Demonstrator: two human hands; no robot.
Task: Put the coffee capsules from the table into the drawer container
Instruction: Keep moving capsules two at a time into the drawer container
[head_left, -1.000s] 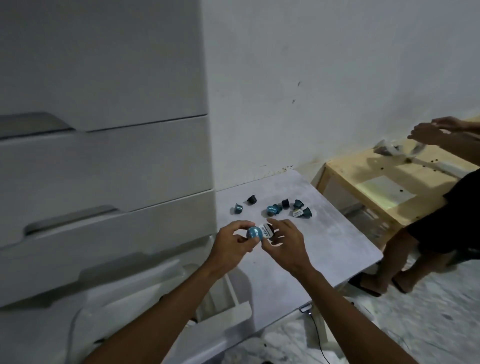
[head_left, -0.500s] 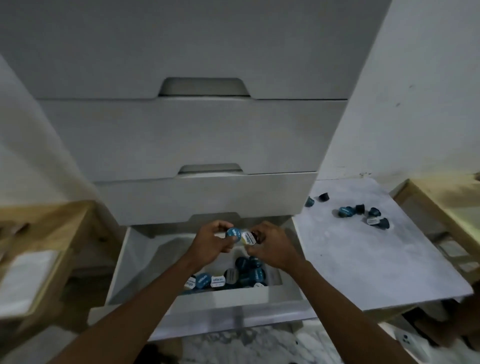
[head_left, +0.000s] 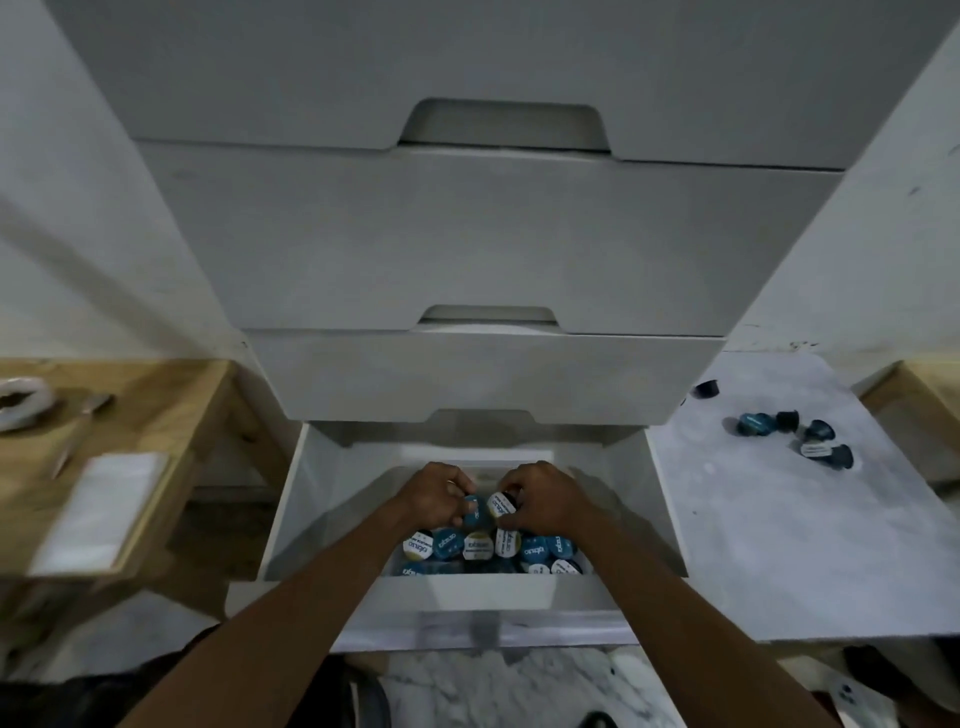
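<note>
Two capsules sit pinched over the drawer container (head_left: 332, 519): our left hand (head_left: 431, 499) grips a blue capsule (head_left: 474, 512), our right hand (head_left: 540, 501) a white-lidded capsule (head_left: 500, 505).

A white chest of drawers (head_left: 488, 234) is standing against pale walls (head_left: 78, 208) in dim light, with wooden side tables (head_left: 171, 410) flanking it and marbled flooring (head_left: 514, 686) showing below.

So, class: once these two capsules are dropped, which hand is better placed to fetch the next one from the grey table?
Right hand: the remaining dark blue capsules lie on that side.
</note>
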